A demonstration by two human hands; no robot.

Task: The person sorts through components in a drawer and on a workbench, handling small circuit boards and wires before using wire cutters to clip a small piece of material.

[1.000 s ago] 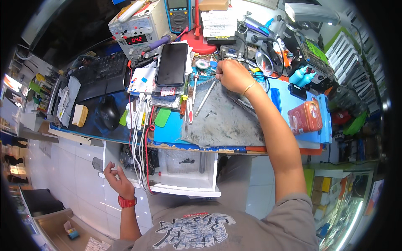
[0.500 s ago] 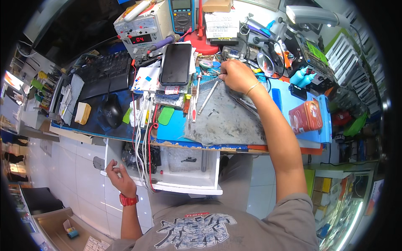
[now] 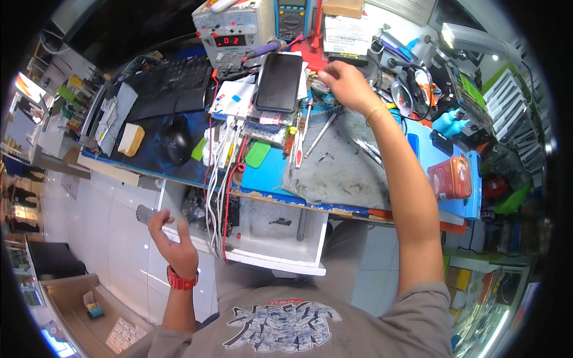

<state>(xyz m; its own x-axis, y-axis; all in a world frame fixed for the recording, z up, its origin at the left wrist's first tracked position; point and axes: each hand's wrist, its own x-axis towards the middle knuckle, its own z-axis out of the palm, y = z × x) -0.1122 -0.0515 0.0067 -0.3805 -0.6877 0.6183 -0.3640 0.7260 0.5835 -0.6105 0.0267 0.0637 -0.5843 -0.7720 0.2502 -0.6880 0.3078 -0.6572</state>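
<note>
My right hand (image 3: 352,89) reaches over a pile of small tools and parts at the back of the desk. Its fingers are bent together and point down to the left; whatever they hold is hidden. Close by, a silver pen-like tool (image 3: 320,135) lies on the grey work mat (image 3: 337,179), next to a screwdriver (image 3: 302,134) with a red and white handle. Left of these, a black smartphone (image 3: 279,82) rests on a stack of papers and packets. My left hand (image 3: 176,243) hangs in the air by the opened drawer (image 3: 286,263), its fingers apart and loosely bent, holding nothing.
A power supply (image 3: 233,42) and a multimeter (image 3: 292,21) stand at the back. White cables (image 3: 216,209) and a red one droop over the desk edge into the drawer. A mouse (image 3: 176,140) lies left; a reddish tin (image 3: 450,179) and blue bottles (image 3: 450,121) stand right.
My right hand has moved from the mat's far edge farther back over the pile. My left hand has risen slightly, and its fingers have shifted. The view has swung, so the desk sits farther right.
</note>
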